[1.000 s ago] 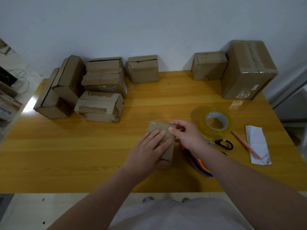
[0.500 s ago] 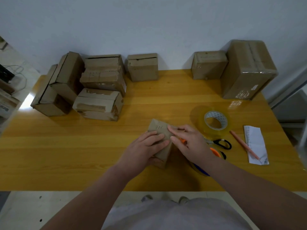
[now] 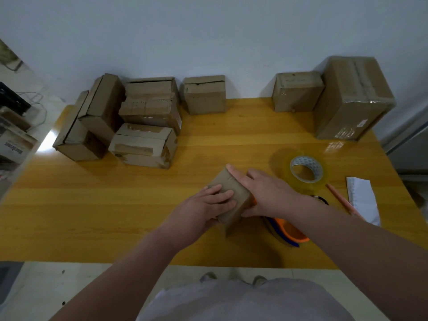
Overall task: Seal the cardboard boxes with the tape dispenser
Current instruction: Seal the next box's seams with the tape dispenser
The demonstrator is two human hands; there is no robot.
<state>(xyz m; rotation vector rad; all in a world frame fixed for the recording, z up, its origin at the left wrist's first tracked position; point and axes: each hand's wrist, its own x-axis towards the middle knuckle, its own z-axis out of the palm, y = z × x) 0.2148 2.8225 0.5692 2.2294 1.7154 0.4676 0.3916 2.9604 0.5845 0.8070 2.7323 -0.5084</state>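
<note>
I see left hand gripping small cardboard box, tilted over mid worktop, right hand straight-fingered against its right side, tape dispenser just beside.

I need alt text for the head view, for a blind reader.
A person holds a small cardboard box at a yellow table: the left hand grips its top, the right hand presses its side. An orange tape dispenser lies under the right forearm, a tape roll beyond it, more boxes along the wall.
</note>
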